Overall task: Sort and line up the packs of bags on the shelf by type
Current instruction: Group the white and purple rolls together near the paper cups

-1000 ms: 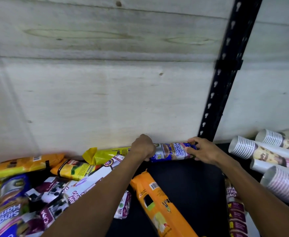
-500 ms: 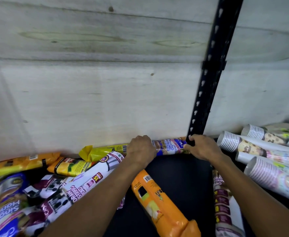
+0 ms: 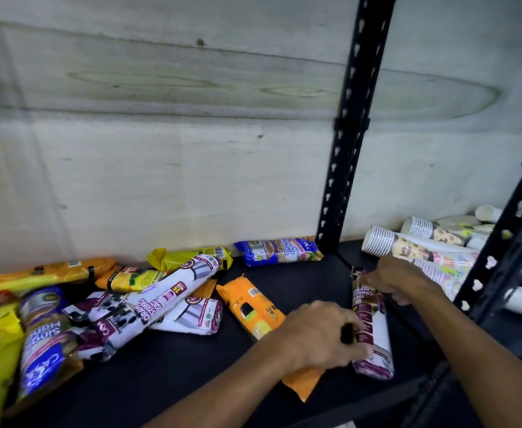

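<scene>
A white and purple drawstring bag pack [image 3: 372, 327] lies lengthwise at the right end of the black shelf [image 3: 173, 375]. My left hand [image 3: 321, 335] grips its near part and my right hand [image 3: 398, 281] pinches its far end. A blue singlet-handle pack [image 3: 279, 251] lies alone against the back wall beside the upright post. An orange pack [image 3: 252, 307] lies partly under my left hand. On the left is a loose heap: more white and purple drawstring packs [image 3: 167, 299], yellow packs [image 3: 188, 257], orange packs [image 3: 46, 273] and another blue pack [image 3: 42, 338].
A black perforated upright post [image 3: 346, 143] stands at the back right. A second black post [image 3: 506, 251] rises at the front right. Sleeves of paper cups [image 3: 414, 245] lie stacked on the neighbouring shelf to the right. A pale plywood wall [image 3: 160, 149] closes the back.
Both hands let go of the blue singlet-handle pack, which stays against the back wall, and moved toward me onto the white and purple drawstring pack at the right.
</scene>
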Tool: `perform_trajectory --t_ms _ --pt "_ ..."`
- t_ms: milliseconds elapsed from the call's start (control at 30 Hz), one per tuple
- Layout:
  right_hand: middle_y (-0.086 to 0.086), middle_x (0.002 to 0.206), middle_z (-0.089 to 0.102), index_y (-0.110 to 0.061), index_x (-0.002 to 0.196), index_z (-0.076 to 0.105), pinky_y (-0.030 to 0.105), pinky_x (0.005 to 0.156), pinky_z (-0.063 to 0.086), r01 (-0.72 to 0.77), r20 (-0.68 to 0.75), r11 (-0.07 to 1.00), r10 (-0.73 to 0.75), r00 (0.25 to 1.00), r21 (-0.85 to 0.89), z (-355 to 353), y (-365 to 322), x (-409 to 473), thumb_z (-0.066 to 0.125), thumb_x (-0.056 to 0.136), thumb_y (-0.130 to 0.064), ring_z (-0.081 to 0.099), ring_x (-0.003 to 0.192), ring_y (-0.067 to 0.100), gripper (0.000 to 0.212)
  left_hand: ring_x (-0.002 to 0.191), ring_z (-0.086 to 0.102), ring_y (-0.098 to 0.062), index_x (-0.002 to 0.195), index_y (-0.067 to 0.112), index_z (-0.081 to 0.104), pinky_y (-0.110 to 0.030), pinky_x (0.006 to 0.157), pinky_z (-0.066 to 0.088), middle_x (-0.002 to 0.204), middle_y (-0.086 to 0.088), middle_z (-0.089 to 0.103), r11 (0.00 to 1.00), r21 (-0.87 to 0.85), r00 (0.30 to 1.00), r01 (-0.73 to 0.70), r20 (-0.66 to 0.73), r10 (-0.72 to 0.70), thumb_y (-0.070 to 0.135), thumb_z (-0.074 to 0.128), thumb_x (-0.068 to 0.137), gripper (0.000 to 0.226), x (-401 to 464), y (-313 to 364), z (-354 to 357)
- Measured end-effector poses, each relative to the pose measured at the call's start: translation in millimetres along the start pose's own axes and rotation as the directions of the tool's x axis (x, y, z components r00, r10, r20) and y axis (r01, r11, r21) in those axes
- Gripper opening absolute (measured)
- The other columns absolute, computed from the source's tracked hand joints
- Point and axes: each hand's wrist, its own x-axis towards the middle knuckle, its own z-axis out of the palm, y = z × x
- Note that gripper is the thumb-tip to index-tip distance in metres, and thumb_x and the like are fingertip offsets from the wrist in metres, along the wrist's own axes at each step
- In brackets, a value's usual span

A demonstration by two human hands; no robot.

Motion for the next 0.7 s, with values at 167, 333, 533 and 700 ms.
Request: perform_trajectory --t_ms 167,333,533,700 --pt "0.017 0.077 0.068 -0.002 0.086 0.061 0.033 0.058 0.061 0.0 0.019 0.993 -0.003 1.0 0.117 6.5 9.6 3.1 0.07 0.088 -0.032 0.071 0.062 0.029 0.031 0.119 0.056 -0.02 0.124 0.034 0.063 -0.04 0.102 0.046 0.132 0.004 0.06 0.991 -0.059 0.992 -0.122 0.023 0.124 0.051 0.065 0.083 0.044 0.0 0.6 13.2" --pt "0.012 0.084 0.071 -0.009 0.1 0.067 0.036 0.064 0.062 0.1 0.039 0.947 -0.117 0.992 0.306 12.2 8.2 17.4 0.074 0.086 -0.018 0.072 0.07 0.027 0.018 0.128 0.046 -0.02 0.131 0.038 0.057 -0.049 0.104 0.041 0.14 0.006 0.048 0.99 -0.003 0.988 -0.141 0.068 0.141 0.057 0.06 0.086 0.049 4.9 -2.7 12.2" --pt "0.003 0.077 0.065 -0.019 0.109 0.065 0.021 0.042 0.048 0.164 0.087 0.893 -0.219 0.972 0.42 18.4 0.3 39.8 0.081 0.081 -0.016 0.064 0.052 0.016 0.032 0.13 0.036 -0.024 0.14 0.044 0.045 -0.049 0.103 0.037 0.143 0.002 0.036 0.981 0.094 0.98 -0.169 0.122 0.157 0.056 0.048 0.093 0.048 12.7 -4.2 10.9" --pt "0.01 0.097 0.071 -0.023 0.11 0.068 0.029 0.056 0.057 0.182 0.15 0.886 -0.268 0.952 0.427 18.1 -4.8 46.7 0.081 0.08 -0.015 0.072 0.074 0.023 0.033 0.129 0.035 -0.025 0.141 0.047 0.042 -0.05 0.103 0.036 0.144 0.001 0.03 0.979 0.117 0.979 -0.169 0.138 0.152 0.054 0.045 0.095 0.046 20.2 -3.3 14.1"
